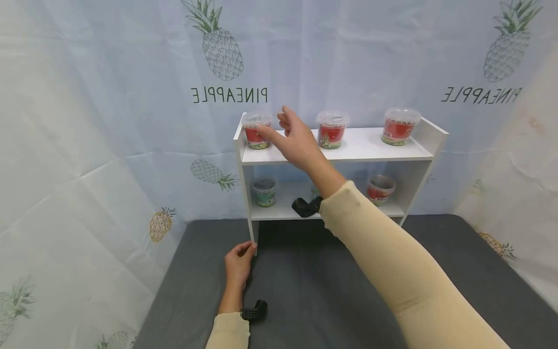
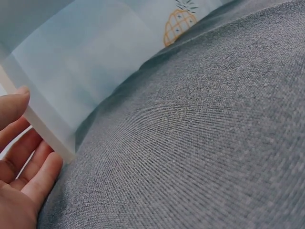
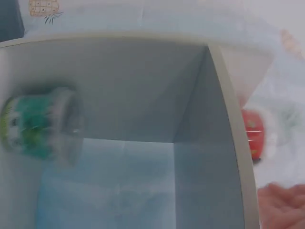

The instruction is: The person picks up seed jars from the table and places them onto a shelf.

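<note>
A white two-tier shelf (image 1: 282, 213) stands against the curtain. My left hand (image 1: 238, 264) grips its front left leg low down; in the left wrist view the thumb and fingers (image 2: 45, 179) lie on either side of the white panel. Raised over the top tier, my right hand (image 1: 296, 140) has its thumb spread from loosely bent fingers and holds nothing. Its thumb overlaps the left red-labelled lidded plastic cup (image 1: 256, 138) in the head view. The right wrist view, blurred, shows that cup (image 3: 253, 133) apart from the fingers (image 3: 281, 202).
Two more lidded red cups stand on the top tier, one in the middle (image 1: 331, 133) and one at right (image 1: 398, 130). Below are a green cup (image 1: 264, 194), a red cup (image 1: 379, 190) and one mostly hidden behind my right wrist. Dark cloth (image 1: 301, 291) covers the table.
</note>
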A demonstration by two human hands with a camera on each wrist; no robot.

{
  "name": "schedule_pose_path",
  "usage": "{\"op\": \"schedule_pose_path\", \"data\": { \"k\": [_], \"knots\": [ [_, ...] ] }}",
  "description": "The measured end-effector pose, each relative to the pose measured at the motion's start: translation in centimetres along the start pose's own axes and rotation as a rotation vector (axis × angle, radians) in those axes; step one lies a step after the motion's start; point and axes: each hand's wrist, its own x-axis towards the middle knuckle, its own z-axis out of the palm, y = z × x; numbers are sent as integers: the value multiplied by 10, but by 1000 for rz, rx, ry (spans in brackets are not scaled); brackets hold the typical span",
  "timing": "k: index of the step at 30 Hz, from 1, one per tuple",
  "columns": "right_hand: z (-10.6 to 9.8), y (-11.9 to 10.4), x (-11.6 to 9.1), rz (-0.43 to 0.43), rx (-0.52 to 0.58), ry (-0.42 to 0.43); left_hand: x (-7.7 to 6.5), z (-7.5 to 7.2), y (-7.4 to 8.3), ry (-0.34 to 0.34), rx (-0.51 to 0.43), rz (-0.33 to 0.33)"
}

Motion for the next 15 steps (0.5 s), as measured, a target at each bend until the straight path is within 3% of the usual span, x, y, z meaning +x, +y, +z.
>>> {"op": "schedule_pose_path", "data": {
  "k": [4,7,10,15],
  "knots": [
    [-10,38,-57,-363,81,190,3,4,2,7,0,17],
    [-14,85,-101,-523,97,307,4,6,4,-1,-12,28],
    [-15,134,-141,-535,75,420,3,6,3,-6,-21,44],
    [-15,199,-195,-392,-7,566,0,4,-1,16,-3,31]
  ]
}}
